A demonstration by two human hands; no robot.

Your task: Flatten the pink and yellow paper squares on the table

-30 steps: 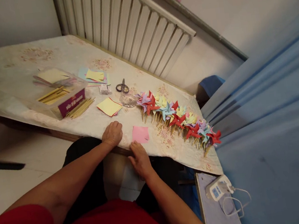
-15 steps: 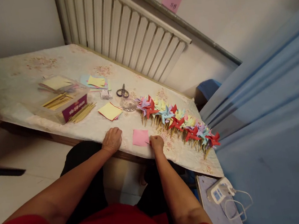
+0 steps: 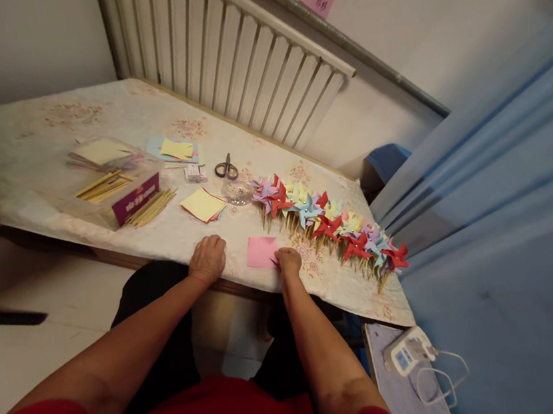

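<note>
A pink paper square (image 3: 260, 252) lies flat near the table's front edge. My right hand (image 3: 289, 259) is closed at its right side, fingers pinched around something small and dark whose tip touches the paper; I cannot make out what it is. My left hand (image 3: 207, 258) rests on the table edge left of the paper, fingers curled together, with nothing visible in them. Beyond it lies a stack of coloured paper squares (image 3: 203, 205), yellow on top. Finished paper pinwheels (image 3: 328, 227) on sticks stretch in a row to the right.
Black scissors (image 3: 226, 168), a clear bag of small pins (image 3: 237, 193) and small white boxes (image 3: 194, 173) lie farther back. A clear box (image 3: 137, 198) of sticks stands at left, loose sticks (image 3: 152, 209) beside it. A white device (image 3: 406, 352) with a cable is at lower right.
The pink paper has shifted very slightly right and up, its right edge now nearer my right hand. My left hand has stayed in place.
</note>
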